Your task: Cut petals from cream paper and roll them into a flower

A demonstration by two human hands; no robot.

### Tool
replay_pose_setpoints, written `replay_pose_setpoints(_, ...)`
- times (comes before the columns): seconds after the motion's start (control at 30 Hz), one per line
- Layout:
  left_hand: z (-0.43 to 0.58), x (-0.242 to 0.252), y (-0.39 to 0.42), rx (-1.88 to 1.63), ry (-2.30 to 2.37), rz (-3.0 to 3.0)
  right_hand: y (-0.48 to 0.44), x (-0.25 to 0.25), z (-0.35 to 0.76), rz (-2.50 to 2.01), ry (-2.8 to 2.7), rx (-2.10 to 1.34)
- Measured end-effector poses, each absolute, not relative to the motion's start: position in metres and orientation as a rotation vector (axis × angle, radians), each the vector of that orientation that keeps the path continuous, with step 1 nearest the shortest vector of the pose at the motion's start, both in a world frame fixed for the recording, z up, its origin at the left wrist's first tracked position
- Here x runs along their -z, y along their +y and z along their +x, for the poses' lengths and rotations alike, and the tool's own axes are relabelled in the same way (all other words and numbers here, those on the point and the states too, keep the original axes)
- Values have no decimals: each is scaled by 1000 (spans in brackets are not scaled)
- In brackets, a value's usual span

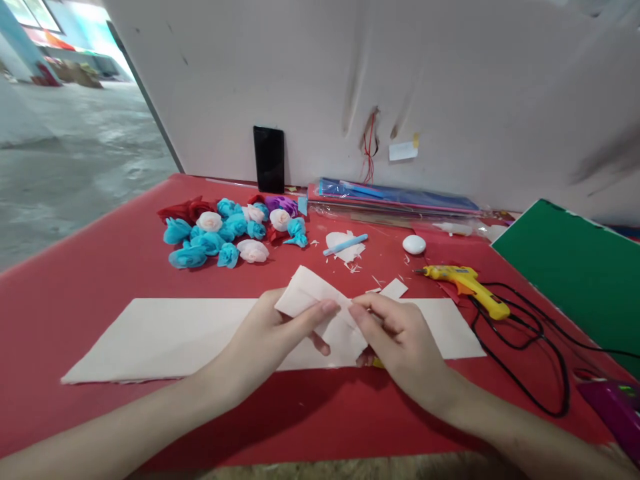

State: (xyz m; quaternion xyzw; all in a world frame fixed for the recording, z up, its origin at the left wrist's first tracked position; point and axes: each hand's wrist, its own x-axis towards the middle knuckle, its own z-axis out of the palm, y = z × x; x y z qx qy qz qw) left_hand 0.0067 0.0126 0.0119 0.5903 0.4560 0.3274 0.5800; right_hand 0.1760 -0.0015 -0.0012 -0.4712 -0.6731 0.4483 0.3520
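Both hands work on one piece of white paper (343, 331), so your grip decides how it sits: your left hand (277, 327) holds the far left part, thumb laid across the face with fingers behind, while your right hand (407, 337) pinches the right edge between thumb and forefinger. You have it directly between your hands, both touching it, neither nearer than the other. Its long axis looks aslant, running from the far corner by your left hand down toward your right hand, with the face tilted up at you. A bit of yellow shows under your right hand; you cannot tell from this view what it is. Beneath your hands a long white strip (165, 333) lies crosswise on the red worktop (100, 260), reaching out past both sides. Beyond your left hand sits a heap of flowers (230, 230); straight beyond both hands, a blue stick (345, 245) rests on a scrap. Farther out to the right of your right hand lies the glue gun (465, 281), its nozzle turned left and its black cord (563, 373) looping back toward you, with a green board (575, 280) beyond it.
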Motion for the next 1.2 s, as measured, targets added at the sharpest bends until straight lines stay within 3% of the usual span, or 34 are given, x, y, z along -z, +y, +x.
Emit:
replay_pose_setpoints(0.33, 5, -2, 12, -693, 996, 1343, 1, 2, 174, -1147, -1591, -1592)
replay_pose_setpoints(0.53, 7, 1, 12, -553, 887, 1438, 0, 11, 171, -1230, -1667, -1445)
replay_pose_setpoints(0.9, 5, 16, 15, -772, 852, 1149, 17, -27, 213, -1452, -2260, -935)
replay_pose_setpoints(1.2, 5, 8, 11, -900, 865, 1087, 5, 5, 211, -1421, -2623, -703)
